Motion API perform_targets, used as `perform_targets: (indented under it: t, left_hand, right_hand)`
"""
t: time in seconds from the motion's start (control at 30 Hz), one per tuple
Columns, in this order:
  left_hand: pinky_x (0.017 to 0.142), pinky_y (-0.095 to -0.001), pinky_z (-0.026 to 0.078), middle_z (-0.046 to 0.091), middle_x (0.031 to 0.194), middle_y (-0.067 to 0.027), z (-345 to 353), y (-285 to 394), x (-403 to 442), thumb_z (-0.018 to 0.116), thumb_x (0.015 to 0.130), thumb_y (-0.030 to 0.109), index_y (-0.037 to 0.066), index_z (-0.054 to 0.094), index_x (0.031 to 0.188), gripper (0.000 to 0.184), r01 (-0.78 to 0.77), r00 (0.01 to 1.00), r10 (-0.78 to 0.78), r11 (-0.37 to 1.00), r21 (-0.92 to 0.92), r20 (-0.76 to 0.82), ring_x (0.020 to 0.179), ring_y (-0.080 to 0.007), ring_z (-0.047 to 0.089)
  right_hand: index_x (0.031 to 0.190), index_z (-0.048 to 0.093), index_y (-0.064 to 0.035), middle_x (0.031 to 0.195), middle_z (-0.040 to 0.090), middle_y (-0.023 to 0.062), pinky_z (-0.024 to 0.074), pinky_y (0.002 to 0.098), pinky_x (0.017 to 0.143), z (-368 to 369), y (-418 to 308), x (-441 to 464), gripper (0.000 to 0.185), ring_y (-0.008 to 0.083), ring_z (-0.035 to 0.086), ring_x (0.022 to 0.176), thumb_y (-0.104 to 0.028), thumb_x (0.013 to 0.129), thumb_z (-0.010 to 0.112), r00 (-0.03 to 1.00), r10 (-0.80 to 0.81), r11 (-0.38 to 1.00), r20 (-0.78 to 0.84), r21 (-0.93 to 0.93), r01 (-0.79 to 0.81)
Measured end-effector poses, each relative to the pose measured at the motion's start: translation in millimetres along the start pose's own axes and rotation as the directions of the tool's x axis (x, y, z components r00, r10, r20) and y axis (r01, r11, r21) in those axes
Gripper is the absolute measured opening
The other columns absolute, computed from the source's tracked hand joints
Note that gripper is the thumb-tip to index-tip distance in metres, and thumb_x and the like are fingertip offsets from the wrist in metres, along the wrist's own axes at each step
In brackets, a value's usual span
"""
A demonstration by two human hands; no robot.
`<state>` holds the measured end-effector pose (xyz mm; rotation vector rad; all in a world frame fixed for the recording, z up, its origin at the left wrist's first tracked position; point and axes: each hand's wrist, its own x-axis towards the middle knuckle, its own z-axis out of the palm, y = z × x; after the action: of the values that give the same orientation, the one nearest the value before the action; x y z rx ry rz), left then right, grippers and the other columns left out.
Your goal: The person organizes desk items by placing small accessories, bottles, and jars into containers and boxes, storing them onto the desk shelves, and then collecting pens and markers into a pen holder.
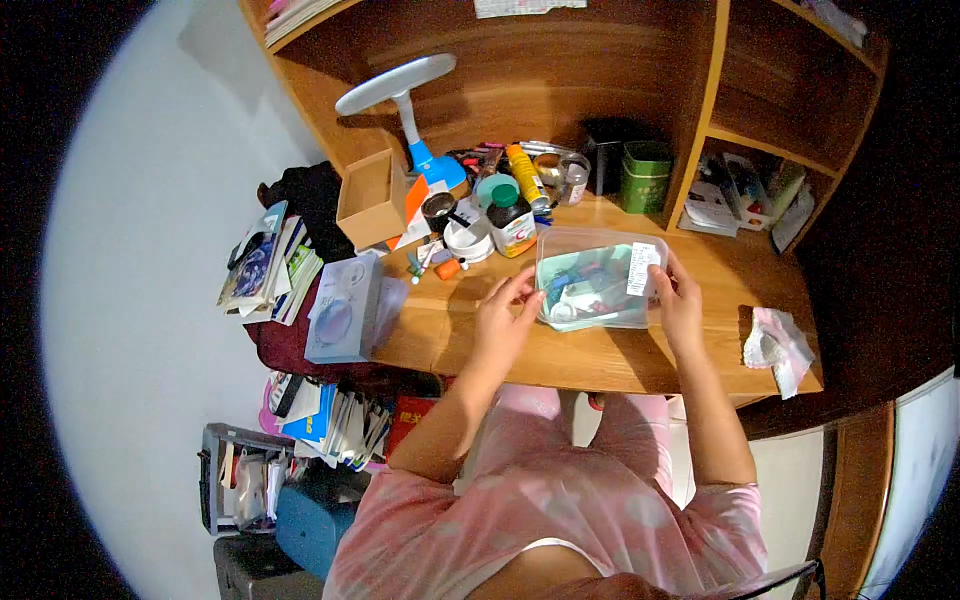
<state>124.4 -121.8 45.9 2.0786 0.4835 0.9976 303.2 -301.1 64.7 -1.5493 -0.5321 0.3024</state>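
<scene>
A clear plastic box (648,316) with a printed white label (643,270) sits at the desk's front, between both hands. Inside it lie several small things, blue, white and pale green, too small to name. My left hand (507,310) grips the box's left side, thumb and fingers against the wall. On the opposite side my right hand (679,300) holds the edge beside the label. Just behind the box stands a dark bottle with a green cap (510,215). An orange piece (447,269) and other small items lie left of it.
Farther back are a desk lamp (428,165), a cardboard box (370,200), a yellow can (527,175) and a green tin (645,178). A white-and-blue box (343,310) stands at the left edge. A crumpled pink-and-white packet (778,345) lies right. Shelves (765,145) rise behind.
</scene>
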Motion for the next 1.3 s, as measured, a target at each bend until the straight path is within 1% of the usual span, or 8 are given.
perform_targets:
  t: [0.13,0.23,0.37,0.53,0.77,0.87,1.17,1.3]
  left_hand:
    - [0.065,-0.0281,0.048,0.063,0.076,-0.0067,31,-27,1,0.073,0.084,0.012,0.004,0.059,0.126,0.045,0.111,0.992,-0.105,0.990,-0.083,0.066,0.068,-0.0151,0.059]
    - [0.062,-0.0269,0.047,0.062,0.073,-0.0055,41,-43,-2,0.073,0.084,0.013,0.002,0.057,0.128,0.048,0.171,0.982,-0.160,0.980,-0.107,0.097,0.064,-0.0129,0.057]
    - [0.059,-0.0210,0.042,0.055,0.073,0.0008,35,-35,0,0.071,0.086,0.007,-0.003,0.048,0.134,0.054,0.266,0.956,-0.249,0.959,-0.097,0.157,0.065,-0.0064,0.051]
    - [0.061,-0.0266,0.046,0.058,0.072,-0.0042,33,-48,0,0.071,0.085,0.012,-0.003,0.051,0.131,0.053,0.291,0.951,-0.277,0.952,-0.095,0.139,0.065,-0.0119,0.055]
    - [0.065,-0.0306,0.047,0.062,0.077,-0.0090,35,-52,3,0.066,0.088,0.017,-0.003,0.043,0.139,0.059,0.331,0.932,-0.308,0.938,-0.105,0.189,0.069,-0.0160,0.058]
    - [0.067,-0.0260,0.047,0.064,0.086,-0.0075,29,-33,13,0.059,0.094,0.015,-0.002,0.040,0.141,0.053,0.303,0.919,-0.325,0.944,0.128,0.223,0.074,-0.0139,0.058]
    - [0.072,-0.0322,0.048,0.061,0.084,-0.0114,38,-50,18,0.065,0.089,0.017,-0.003,0.044,0.137,0.056,0.476,0.863,-0.441,0.874,-0.102,0.246,0.078,-0.0174,0.059]
    - [0.081,-0.0379,0.048,0.064,0.097,-0.0166,40,-62,42,0.063,0.090,0.031,-0.002,0.048,0.128,0.052,0.348,0.907,-0.377,0.922,0.172,0.188,0.092,-0.0274,0.063]
  right_hand:
    - [0.126,0.059,-0.0037,0.102,0.069,0.0213,0.0525,0.0422,0.076,-19,19,32,0.041,0.0339,0.067,0.090,-0.033,0.098,0.053,0.998,-0.052,0.870,0.019,-0.491,0.055]
    - [0.121,0.062,-0.0057,0.104,0.066,0.0249,0.0506,0.0490,0.079,-23,23,49,0.046,0.0428,0.065,0.091,-0.043,0.098,0.048,0.992,-0.079,0.781,0.096,-0.613,0.121]
    - [0.115,0.065,-0.0074,0.097,0.067,0.0248,0.0503,0.0510,0.079,-14,38,70,0.043,0.0437,0.064,0.088,-0.042,0.098,0.045,0.980,-0.080,0.675,0.179,-0.714,0.186]
    - [0.111,0.067,-0.0081,0.096,0.067,0.0246,0.0504,0.0528,0.079,-2,39,76,0.043,0.0432,0.064,0.088,-0.041,0.098,0.044,0.974,-0.011,0.561,0.226,-0.805,0.193]
    - [0.112,0.066,-0.0064,0.095,0.067,0.0251,0.0510,0.0529,0.078,3,59,80,0.044,0.0434,0.065,0.086,-0.041,0.098,0.043,0.970,-0.047,0.563,0.238,-0.796,0.223]
    - [0.112,0.065,-0.0057,0.095,0.067,0.0248,0.0510,0.0532,0.077,5,60,82,0.044,0.0438,0.065,0.086,-0.041,0.099,0.043,0.971,-0.043,0.574,0.235,-0.790,0.216]
    - [0.117,0.060,-0.0056,0.097,0.067,0.0260,0.0503,0.0523,0.079,5,72,84,0.043,0.0441,0.064,0.090,-0.041,0.099,0.044,0.981,0.000,0.660,0.194,-0.737,0.146]
    - [0.118,0.059,-0.0038,0.098,0.066,0.0271,0.0501,0.0519,0.080,3,74,83,0.043,0.0445,0.064,0.091,-0.040,0.099,0.045,0.979,0.003,0.702,0.202,-0.698,0.142]
